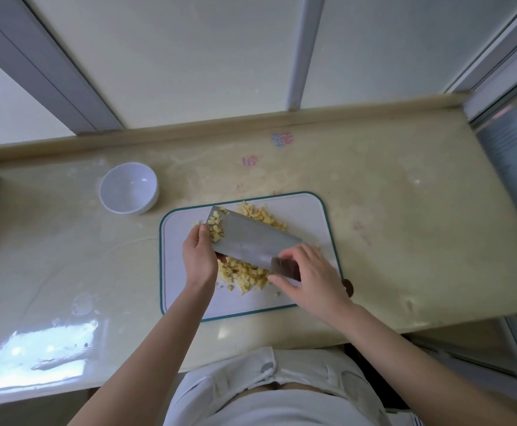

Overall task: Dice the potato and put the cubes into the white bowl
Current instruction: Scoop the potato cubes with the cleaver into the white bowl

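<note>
**One cleaver, two hands, diced potato on one board**

One white-faced cutting board (183,287) with a green rim is lying on the bench (389,226). Over it one cleaver (251,238) is being held nearly flat, blade end pointing to ten o'clock. The right hand (309,275) is gripping the dark handle at four o'clock, its fingers (291,252) curled round it. The left hand (198,256) is pinching the blade's far end between the thumb above and the fingers below. The potato cubes (242,275) are lying in three groups: one heap on the board under the blade's six o'clock edge, one heap at the board's twelve o'clock side, and a small cluster riding on the blade beside the left thumb. One white bowl (128,187) is standing on the bench at ten o'clock from the board, apart from it, holding no cubes.
</note>
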Demonstrator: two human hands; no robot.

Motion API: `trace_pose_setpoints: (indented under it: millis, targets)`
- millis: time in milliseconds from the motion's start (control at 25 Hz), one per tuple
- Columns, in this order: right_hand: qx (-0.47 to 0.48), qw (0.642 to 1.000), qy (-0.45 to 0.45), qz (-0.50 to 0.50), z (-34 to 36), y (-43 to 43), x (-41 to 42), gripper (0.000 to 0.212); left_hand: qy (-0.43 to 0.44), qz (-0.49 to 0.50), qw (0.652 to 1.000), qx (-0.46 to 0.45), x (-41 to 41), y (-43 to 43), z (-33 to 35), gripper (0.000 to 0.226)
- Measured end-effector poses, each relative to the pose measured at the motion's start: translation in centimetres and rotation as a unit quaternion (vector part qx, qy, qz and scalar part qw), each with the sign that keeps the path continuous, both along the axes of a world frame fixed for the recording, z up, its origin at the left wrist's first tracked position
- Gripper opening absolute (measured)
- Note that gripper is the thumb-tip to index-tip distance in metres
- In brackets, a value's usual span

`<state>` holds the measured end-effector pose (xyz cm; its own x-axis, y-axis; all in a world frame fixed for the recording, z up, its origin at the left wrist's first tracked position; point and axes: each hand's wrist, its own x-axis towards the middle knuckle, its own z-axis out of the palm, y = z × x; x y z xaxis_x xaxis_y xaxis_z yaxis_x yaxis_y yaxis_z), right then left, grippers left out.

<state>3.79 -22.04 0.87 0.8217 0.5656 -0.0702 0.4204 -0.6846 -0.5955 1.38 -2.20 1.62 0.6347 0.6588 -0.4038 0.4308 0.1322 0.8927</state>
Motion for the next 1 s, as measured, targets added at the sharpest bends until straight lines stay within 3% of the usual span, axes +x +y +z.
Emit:
trace_pose_setpoints:
  millis: [160, 320, 480, 600, 680, 800, 880, 1000]
  targets:
    - [-0.044, 0.995, -0.091, -0.021, -1.1, 0.1, -0.1, 0.043, -0.006, -0.003, 1.0, -0.027, 0.2, -0.2, 0.2, 0.032]
    - [-0.082, 0.989, -0.092, -0.084, -0.2, 0.2, 1.7, 0.048, -0.011, 0.017, 0.998, -0.062, 0.0, 0.2, 0.4, 0.035]
    - [-0.064, 0.991, -0.105, -0.052, 1.3, 1.4, 2.2, 0.046, -0.039, 0.021, 0.998, -0.038, -0.3, 1.9, 1.0, 0.039]
    - [-0.047, 0.99, -0.124, -0.039, 1.9, 3.0, 2.1, 0.041, -0.036, 0.039, 0.998, 0.036, -0.1, 4.5, 1.0, 0.044]
    - [-0.046, 0.991, -0.119, -0.042, 2.1, 4.0, 2.4, 0.038, -0.023, 0.038, 0.986, 0.162, 0.3, 6.9, 0.5, 0.03]
    - [-0.056, 0.991, -0.105, -0.054, 2.4, 5.0, 2.8, 0.037, 0.092, -0.075, 0.929, 0.351, 1.0, 10.6, -0.9, 0.026]
    - [-0.063, 0.992, -0.09, -0.068, 2.5, 5.1, 2.9, 0.038, 0.158, -0.131, 0.902, 0.38, 1.3, 12.1, -1.8, 0.031]
    - [-0.083, 0.99, -0.063, -0.092, 2.4, 4.9, 2.8, 0.04, 0.189, -0.145, 0.89, 0.389, 1.9, 13.1, -2.4, 0.029]
